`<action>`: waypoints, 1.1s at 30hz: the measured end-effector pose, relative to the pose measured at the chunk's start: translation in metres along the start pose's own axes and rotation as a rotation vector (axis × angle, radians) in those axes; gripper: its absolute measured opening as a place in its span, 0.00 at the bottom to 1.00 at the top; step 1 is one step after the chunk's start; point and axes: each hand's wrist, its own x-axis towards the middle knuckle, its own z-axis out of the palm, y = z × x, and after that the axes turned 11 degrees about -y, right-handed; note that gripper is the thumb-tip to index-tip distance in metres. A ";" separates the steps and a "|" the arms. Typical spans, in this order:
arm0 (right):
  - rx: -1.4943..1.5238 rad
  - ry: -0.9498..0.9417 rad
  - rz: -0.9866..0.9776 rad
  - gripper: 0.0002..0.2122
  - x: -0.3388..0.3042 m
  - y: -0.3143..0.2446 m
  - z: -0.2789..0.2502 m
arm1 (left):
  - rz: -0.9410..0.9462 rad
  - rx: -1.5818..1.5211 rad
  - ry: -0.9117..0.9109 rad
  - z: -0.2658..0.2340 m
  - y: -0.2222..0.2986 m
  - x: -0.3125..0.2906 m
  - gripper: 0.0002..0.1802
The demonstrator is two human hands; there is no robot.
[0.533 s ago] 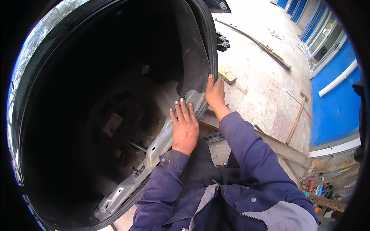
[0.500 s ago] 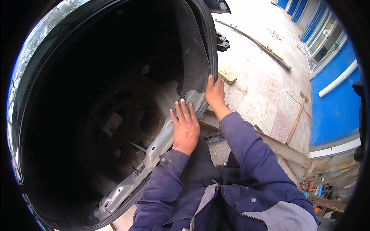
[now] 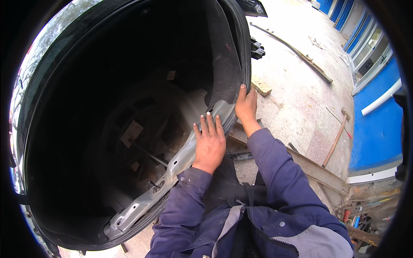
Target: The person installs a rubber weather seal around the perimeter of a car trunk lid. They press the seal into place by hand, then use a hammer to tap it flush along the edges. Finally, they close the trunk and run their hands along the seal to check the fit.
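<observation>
A dark car trunk fills the left side, its opening edged by a black rubber seal [image 3: 246,47]. A bare silver metal sill [image 3: 177,165] runs along the near rim. My left hand [image 3: 210,145] lies on this sill with its fingers stretched out, holding nothing. Farther up the right corner, my right hand [image 3: 248,107] is closed round the rubber seal, thumb toward the inside; its other fingers are partly hidden. Beside that corner, a dark trim panel [image 3: 224,56] lines the trunk wall.
A hammer [image 3: 337,139] leans by the blue wall [image 3: 374,124] on the right. Beyond the car lie a long strip [image 3: 297,53] and a yellowish block [image 3: 260,85]. A metal beam [image 3: 316,169] crosses near my right arm. Tools [image 3: 361,223] crowd the lower right.
The scene has shifted slightly rightward in view. My left hand stays flat on the sill and my right hand stays at the seal, with little visible movement along them.
</observation>
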 end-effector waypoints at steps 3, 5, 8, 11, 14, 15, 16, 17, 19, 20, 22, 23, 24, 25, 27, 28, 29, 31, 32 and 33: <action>0.011 0.019 -0.024 0.31 -0.001 -0.002 0.001 | 0.001 0.043 -0.004 -0.001 0.003 -0.001 0.37; 0.038 0.039 -0.041 0.32 -0.003 -0.005 0.000 | 0.001 0.080 -0.011 -0.003 0.005 -0.001 0.37; 0.019 0.033 -0.057 0.32 -0.005 -0.008 -0.004 | 0.002 0.072 -0.030 -0.004 0.007 -0.001 0.37; 0.016 0.018 -0.030 0.33 -0.006 -0.005 -0.005 | 0.009 0.020 -0.008 -0.003 0.003 0.000 0.37; 0.034 0.071 -0.042 0.33 -0.005 0.001 0.003 | 0.020 -0.031 0.043 -0.003 -0.003 0.005 0.37; 0.033 0.059 -0.030 0.33 -0.004 0.002 0.006 | 0.028 -0.053 0.066 -0.003 -0.005 0.007 0.38; 0.035 0.048 -0.019 0.33 -0.005 0.001 0.007 | 0.029 -0.073 0.101 -0.004 -0.007 0.008 0.39; 0.039 0.083 -0.043 0.33 -0.006 -0.001 0.006 | 0.032 -0.065 0.086 -0.005 -0.006 0.009 0.39; -0.012 0.056 -0.065 0.34 -0.010 -0.009 -0.007 | 0.019 -0.041 0.070 -0.008 -0.005 0.010 0.39; -0.030 0.012 -0.023 0.34 -0.011 -0.016 -0.014 | 0.013 -0.035 0.073 -0.010 -0.004 0.011 0.39; 0.143 0.015 0.005 0.36 -0.019 -0.027 -0.046 | 0.007 -0.021 0.037 -0.012 -0.003 0.011 0.39; 0.184 0.145 -0.101 0.35 -0.020 -0.032 -0.059 | 0.008 0.001 0.025 -0.012 -0.003 0.010 0.38; 0.250 0.241 -0.064 0.34 -0.019 -0.036 -0.065 | 0.006 0.027 0.000 -0.011 -0.002 0.010 0.38; 0.296 0.366 -0.135 0.33 -0.017 -0.038 -0.065 | 0.000 0.063 0.006 -0.011 -0.002 0.010 0.37; -0.006 0.349 -0.253 0.33 -0.005 -0.037 -0.044 | -0.004 0.060 -0.022 -0.010 -0.002 0.010 0.38; -0.099 0.165 -0.171 0.34 -0.002 -0.033 -0.025 | -0.005 0.071 0.008 -0.009 -0.002 0.011 0.38; -0.129 -0.015 -0.203 0.35 0.002 -0.030 0.001 | -0.003 0.063 -0.029 -0.009 -0.002 0.011 0.39; 0.096 0.188 -0.203 0.34 0.009 -0.013 0.019 | 0.004 0.069 -0.017 -0.009 -0.003 0.014 0.40; 0.110 0.206 -0.224 0.35 0.008 -0.007 0.020 | 0.015 0.028 -0.006 -0.010 -0.003 0.013 0.42; 0.111 0.135 -0.175 0.36 0.010 -0.003 0.013 | 0.023 -0.004 0.007 -0.011 -0.005 0.015 0.45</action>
